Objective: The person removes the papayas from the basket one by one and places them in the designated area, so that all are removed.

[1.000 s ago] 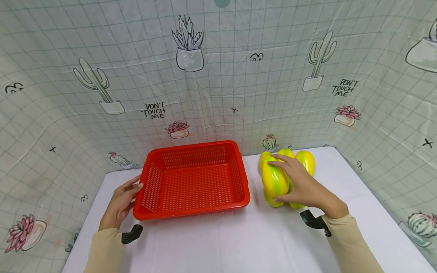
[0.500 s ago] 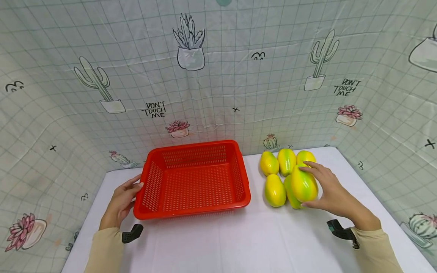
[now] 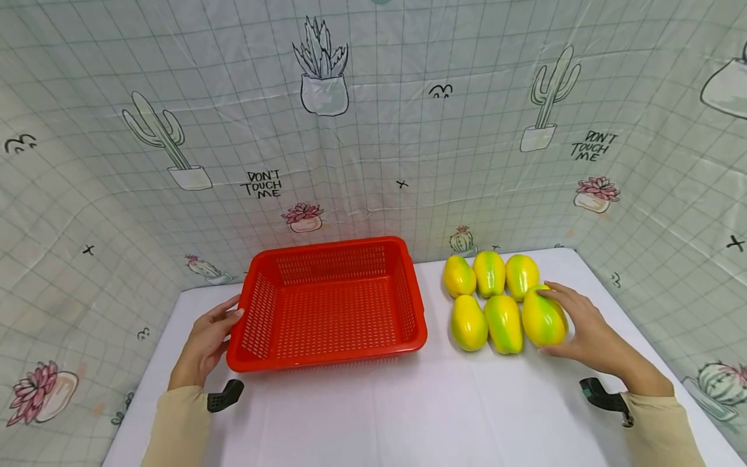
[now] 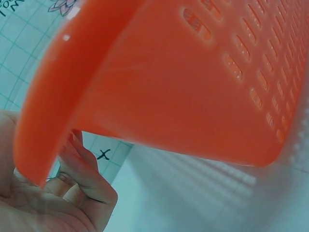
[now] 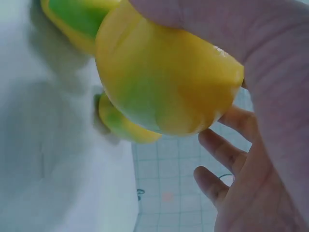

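A red plastic basket (image 3: 332,360) with perforated walls sits left of the middle, and nothing lies in it. My left hand (image 3: 204,337) grips its left rim, thumb on top and fingers underneath; in the left wrist view the rim (image 4: 43,121) crosses the hand. My right hand (image 3: 589,331) holds a glossy yellow-green mango (image 3: 544,316) between thumb and fingers, at the right end of the front row. Beside it are two more mangoes, a middle one (image 3: 504,324) and a left one (image 3: 469,323). Whether the held mango touches the table cannot be told.
Three mangoes form a back row: left (image 3: 459,277), middle (image 3: 489,274) and right (image 3: 522,277). A white cloth covers the table (image 3: 373,415). A grid-patterned curtain (image 3: 373,143) with printed cacti encloses the back and sides.
My right hand has carried its mango from above the group's left side to the right end of the front row, uncovering the others. The left hand and basket stay in place.
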The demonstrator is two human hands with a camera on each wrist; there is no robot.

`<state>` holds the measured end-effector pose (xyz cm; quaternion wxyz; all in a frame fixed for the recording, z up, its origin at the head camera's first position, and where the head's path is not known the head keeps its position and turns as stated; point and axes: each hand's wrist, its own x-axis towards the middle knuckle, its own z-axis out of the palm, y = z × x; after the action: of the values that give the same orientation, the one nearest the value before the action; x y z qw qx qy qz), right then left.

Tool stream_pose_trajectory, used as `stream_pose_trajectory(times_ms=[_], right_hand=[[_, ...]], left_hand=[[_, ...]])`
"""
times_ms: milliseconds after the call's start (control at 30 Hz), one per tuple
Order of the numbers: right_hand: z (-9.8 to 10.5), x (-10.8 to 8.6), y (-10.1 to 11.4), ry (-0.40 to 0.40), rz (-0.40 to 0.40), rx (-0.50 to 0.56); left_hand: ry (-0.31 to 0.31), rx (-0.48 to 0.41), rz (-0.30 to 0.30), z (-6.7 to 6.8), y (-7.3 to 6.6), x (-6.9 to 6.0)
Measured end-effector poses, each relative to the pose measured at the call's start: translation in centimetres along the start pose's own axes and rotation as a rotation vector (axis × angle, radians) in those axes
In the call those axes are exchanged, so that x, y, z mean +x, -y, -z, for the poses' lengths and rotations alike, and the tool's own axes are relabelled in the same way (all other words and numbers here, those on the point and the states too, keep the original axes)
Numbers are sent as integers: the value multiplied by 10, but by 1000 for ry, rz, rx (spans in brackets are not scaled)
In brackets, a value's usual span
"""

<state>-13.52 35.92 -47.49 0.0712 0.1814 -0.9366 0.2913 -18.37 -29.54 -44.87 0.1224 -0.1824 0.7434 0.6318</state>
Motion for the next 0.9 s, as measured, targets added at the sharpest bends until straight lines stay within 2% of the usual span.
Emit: stream_pose_trajectory(times_ms=[133, 467, 667, 900], right_hand=[[-1, -1, -8, 25, -18, -3], [-11, -3, -25, 37, 47, 7], [-16, -3, -27, 63, 44, 16], [-18, -4, -28, 87, 18, 18]], left_hand=[[-6, 3, 5, 0, 0, -1], [-12, 0, 0, 0, 0, -2], [-27, 1, 7, -1, 0, -3], [-16, 1, 0, 0, 2, -3]])
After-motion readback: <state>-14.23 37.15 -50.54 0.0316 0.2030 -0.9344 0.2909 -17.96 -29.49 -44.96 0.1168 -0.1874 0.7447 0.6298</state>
